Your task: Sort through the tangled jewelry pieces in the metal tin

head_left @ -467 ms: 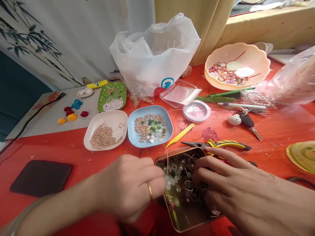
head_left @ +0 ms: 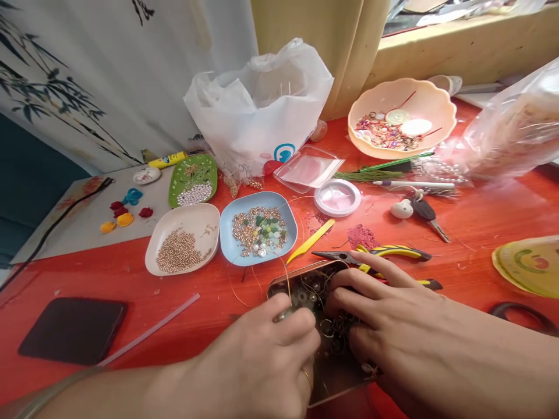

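Left hand: the left hand (head_left: 262, 364) lies over the near left part of the metal tin (head_left: 305, 291), fingers curled with thumb and forefinger closed together; a thin gold wire (head_left: 286, 273) rises from just by those fingertips, though whether the pinch has it I cannot tell. A ring sits on one finger.
Right hand: the right hand (head_left: 393, 331) is spread palm down over the right side of the tin, fingertips dipped among the rings and beads inside; whether it grips any piece cannot be told.
Tin: a shallow gold-coloured tin on the red worktop (head_left: 471, 233), directly under both hands, holding metal rings and pale beads.
Just beyond the tin: yellow-handled pliers (head_left: 375, 254) lie touching its far right corner, with a yellow plastic pick (head_left: 311, 240) beside them.
Dishes: a blue dish (head_left: 257, 230) of mixed beads stands behind the tin, a white dish (head_left: 182, 237) of gold beads to its left, and a green tray (head_left: 193, 179) of pearls farther back.
Left edge: a dark phone (head_left: 72, 329) lies flat, a clear stick (head_left: 151, 329) near it.
Far side: a white plastic bag (head_left: 257, 110) and a peach bowl (head_left: 402, 116) of trinkets.
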Action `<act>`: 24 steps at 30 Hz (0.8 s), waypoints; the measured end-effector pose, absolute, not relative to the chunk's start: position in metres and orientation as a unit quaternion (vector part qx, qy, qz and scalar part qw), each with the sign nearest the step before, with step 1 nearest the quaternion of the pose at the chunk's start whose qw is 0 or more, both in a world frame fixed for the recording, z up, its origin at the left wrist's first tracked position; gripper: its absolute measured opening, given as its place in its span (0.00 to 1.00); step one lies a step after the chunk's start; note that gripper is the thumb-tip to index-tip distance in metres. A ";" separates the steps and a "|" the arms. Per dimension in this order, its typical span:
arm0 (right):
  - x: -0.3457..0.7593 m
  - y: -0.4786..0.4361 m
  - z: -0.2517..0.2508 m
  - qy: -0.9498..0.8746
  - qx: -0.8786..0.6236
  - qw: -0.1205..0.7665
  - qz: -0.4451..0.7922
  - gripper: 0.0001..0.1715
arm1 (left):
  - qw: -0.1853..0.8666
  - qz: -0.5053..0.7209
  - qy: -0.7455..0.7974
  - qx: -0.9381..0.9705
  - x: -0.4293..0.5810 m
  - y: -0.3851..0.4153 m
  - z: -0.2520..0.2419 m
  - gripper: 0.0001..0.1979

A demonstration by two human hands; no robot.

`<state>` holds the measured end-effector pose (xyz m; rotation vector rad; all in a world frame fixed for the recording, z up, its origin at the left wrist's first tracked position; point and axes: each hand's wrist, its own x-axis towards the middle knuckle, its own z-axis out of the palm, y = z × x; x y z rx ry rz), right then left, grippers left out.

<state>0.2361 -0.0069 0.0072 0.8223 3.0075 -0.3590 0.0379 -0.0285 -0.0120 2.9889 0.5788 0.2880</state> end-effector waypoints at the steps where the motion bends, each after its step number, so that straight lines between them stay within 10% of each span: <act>1: 0.236 -0.006 0.008 0.957 0.262 0.001 -0.126 0.07 | 0.041 0.086 0.192 0.977 0.040 -0.028 -0.014 0.07; 24: 0.234 0.018 0.021 0.946 0.211 0.076 -0.232 0.08 | 0.063 0.028 0.187 0.980 0.055 -0.021 -0.004 0.10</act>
